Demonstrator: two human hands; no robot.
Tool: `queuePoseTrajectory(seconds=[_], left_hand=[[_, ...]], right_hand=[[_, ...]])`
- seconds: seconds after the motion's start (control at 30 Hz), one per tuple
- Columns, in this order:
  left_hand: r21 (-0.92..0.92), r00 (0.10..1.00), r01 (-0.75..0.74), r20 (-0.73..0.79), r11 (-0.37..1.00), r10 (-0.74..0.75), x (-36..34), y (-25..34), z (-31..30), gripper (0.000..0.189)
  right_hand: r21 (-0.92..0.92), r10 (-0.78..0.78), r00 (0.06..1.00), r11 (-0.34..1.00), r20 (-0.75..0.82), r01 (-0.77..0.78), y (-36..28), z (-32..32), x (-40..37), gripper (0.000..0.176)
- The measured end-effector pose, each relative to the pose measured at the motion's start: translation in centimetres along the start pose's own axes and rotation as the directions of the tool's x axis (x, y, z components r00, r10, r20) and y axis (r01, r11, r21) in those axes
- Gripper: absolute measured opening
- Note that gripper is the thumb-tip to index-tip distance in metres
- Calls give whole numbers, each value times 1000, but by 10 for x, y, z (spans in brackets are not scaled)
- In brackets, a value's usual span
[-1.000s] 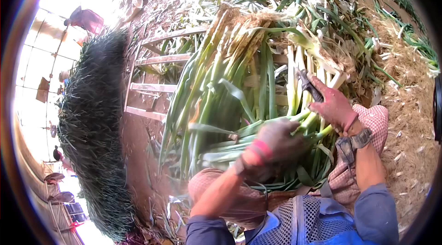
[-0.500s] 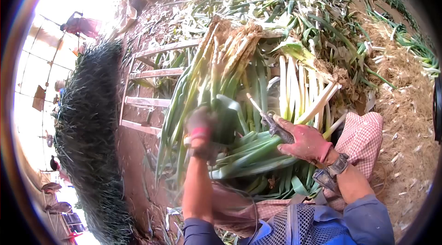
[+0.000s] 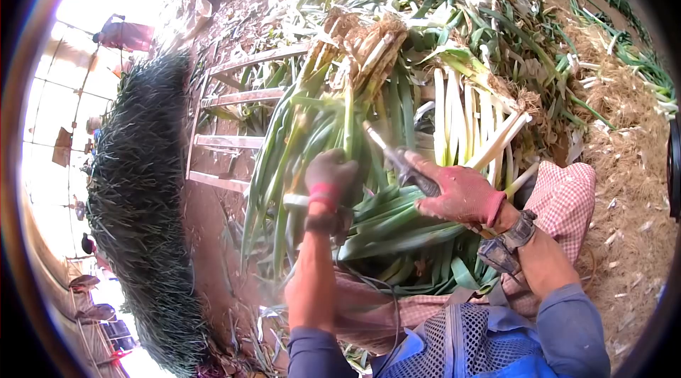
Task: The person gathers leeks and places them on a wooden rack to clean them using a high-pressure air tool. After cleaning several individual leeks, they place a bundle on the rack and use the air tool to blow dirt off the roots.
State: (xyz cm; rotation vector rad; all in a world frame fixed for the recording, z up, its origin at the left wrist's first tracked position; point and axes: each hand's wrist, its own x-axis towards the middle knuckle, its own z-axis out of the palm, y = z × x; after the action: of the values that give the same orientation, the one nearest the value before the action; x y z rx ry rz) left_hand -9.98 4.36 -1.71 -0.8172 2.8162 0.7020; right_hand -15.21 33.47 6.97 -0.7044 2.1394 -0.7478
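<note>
My left hand (image 3: 331,178), in a grey and red work glove, is closed around a leek. The leek's white end (image 3: 294,200) sticks out to the left of the wrist, and blurred green leaves lie above the fist. My right hand (image 3: 464,193), in a reddish glove, grips the dark handle of what looks like an air blow gun (image 3: 413,178). Its thin pale nozzle points up and left toward the leaves. Under both hands lies a pile of green leek leaves (image 3: 401,225). Trimmed white leeks (image 3: 457,119) with roots lie beyond the right hand.
Untrimmed leeks with brown roots (image 3: 372,44) lie across a slatted wooden rack (image 3: 230,141). A tall stack of leeks (image 3: 138,200) stands at left. Loose leaves cover the ground behind, and root scraps (image 3: 631,186) lie at right. A checked cloth (image 3: 560,200) lies by my right arm.
My left hand, blurred before, has moved slightly up and right. The blow gun in my right hand has shifted left, bringing its nozzle nearer the leaves.
</note>
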Motion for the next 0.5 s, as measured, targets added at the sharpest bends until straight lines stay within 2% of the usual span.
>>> queuePoseTrajectory(seconds=[0.03,0.1,0.13,0.17,0.23,0.27,0.5], left_hand=[[-13,1000,-8,-9,1000,7,-1,-3,0,37],[-5,1000,-3,-14,1000,3,-3,-4,0,41],[0,1000,-7,-21,1000,7,-1,-3,-1,45],[0,1000,-8,-22,1000,8,0,-3,-1,45],[-3,1000,-7,-21,1000,7,0,-6,0,48],[-1,1000,-5,-22,1000,5,0,-7,1,48],[-30,1000,-12,5,999,12,2,-12,6,48]], right_hand=[[2,-2,1000,1000,6,2,-1,3,4,92],[-48,-107,994,993,33,109,-3,9,13,90],[-92,-14,998,996,60,19,-16,0,19,90],[-92,-14,998,996,59,19,-13,-1,32,90],[-106,-75,990,992,-123,62,-11,-1,60,87],[-114,22,997,993,-74,-30,-19,-12,69,86],[-144,-34,979,990,-203,5,-17,-34,151,90]])
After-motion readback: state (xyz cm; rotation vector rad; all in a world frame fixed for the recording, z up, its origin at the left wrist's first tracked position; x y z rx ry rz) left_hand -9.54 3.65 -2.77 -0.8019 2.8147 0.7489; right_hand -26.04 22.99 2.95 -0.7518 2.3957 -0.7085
